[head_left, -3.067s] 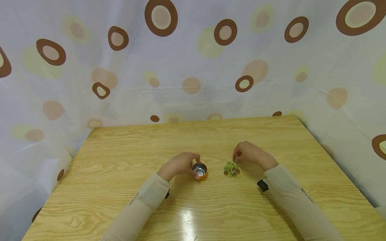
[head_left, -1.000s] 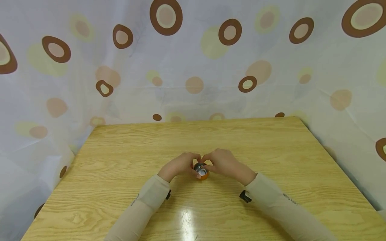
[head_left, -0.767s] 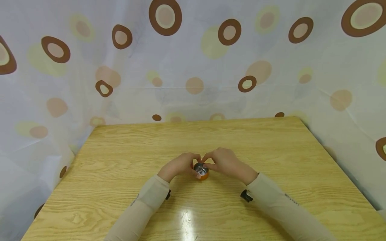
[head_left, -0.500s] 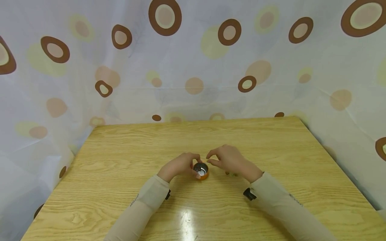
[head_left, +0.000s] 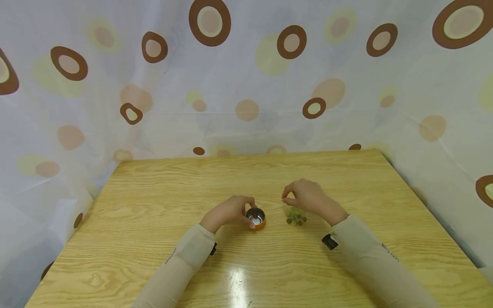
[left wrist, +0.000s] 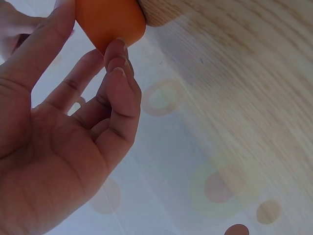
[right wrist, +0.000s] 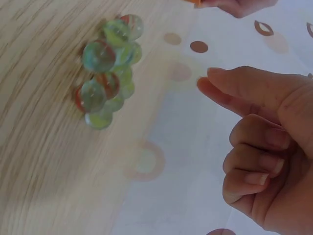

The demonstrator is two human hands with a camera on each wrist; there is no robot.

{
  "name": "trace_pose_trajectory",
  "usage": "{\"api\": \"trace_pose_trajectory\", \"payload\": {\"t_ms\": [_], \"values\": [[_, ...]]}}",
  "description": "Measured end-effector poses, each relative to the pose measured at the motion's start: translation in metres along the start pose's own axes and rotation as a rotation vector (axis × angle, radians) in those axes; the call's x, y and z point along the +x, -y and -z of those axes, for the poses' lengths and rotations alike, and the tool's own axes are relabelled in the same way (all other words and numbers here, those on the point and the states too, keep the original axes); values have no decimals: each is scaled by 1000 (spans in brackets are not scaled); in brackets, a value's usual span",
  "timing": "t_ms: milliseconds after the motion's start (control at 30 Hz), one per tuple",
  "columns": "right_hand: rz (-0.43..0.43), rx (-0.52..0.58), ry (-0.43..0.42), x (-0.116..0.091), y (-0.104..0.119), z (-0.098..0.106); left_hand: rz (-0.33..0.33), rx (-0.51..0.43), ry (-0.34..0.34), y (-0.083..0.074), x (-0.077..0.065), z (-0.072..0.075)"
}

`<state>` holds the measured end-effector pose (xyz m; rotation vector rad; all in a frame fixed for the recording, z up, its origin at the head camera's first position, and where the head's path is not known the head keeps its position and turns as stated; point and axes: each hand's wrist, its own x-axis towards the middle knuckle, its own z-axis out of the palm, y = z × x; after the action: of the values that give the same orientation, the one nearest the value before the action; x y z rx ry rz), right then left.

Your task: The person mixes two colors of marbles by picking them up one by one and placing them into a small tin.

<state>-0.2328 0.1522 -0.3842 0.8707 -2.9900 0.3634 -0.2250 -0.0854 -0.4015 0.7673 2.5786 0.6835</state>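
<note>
Backdrop: a whitish sheet [head_left: 219, 81], printed with brown rings and pale yellow and tan spots, hangs behind the table and round both sides.

Table [head_left: 185, 179]: light wood, grain visible, bright glare streak toward the near edge.

Arms: one person, seen from where I stand in the room. The left sleeve [head_left: 173, 265] and right sleeve [head_left: 373, 256] are pale beige, each with small dark lettering, too small to read.

Left hand [head_left: 229, 210]: thumb and fingers clamped on the sides of the cup, gripping it from the left.

Right hand [head_left: 310, 199]: raised just beyond the marbles, apart from them. Fingers relaxed; thumb and index extend forward, tips close together (cannot tell if they touch), the other fingers loosely bent.

Cup [head_left: 260, 226]: orange outside, shiny metal inside. Upright on the table, mouth up, between the hands.

Marbles [right wrist: 108, 83]: clear glass with yellow-green and red-brown swirls, heaped close together on the wood, right of the cup and near it.

Black devices: one at the left wrist [head_left: 213, 249], one at the right [head_left: 329, 242].

Smallest: a brownish spot [head_left: 255, 214] inside the cup; identity unclear.
</note>
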Motion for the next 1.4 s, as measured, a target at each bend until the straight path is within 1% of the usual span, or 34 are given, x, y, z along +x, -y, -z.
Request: {"api": "trace_pose_trajectory", "payload": {"t_ms": [267,367,600,800,1067,1400], "values": [[-61,-1,113,-4,-10,-1,-10,20,-7,0,-1,-1],[-70,3,135,-5,-12,-2,-15,15,-6,0,-1,-1],[-74,1,152,-4,-14,-4,-22,-1,-10,3,1,-1],[-89,-3,166,0,-17,-9,-13,-4,-11,4,2,-2],[-82,3,167,4,-19,-14,-8,4,-9,6,1,-3],[-102,14,187,7,-21,-17,-4,-19,-5,5,2,-3]]}}
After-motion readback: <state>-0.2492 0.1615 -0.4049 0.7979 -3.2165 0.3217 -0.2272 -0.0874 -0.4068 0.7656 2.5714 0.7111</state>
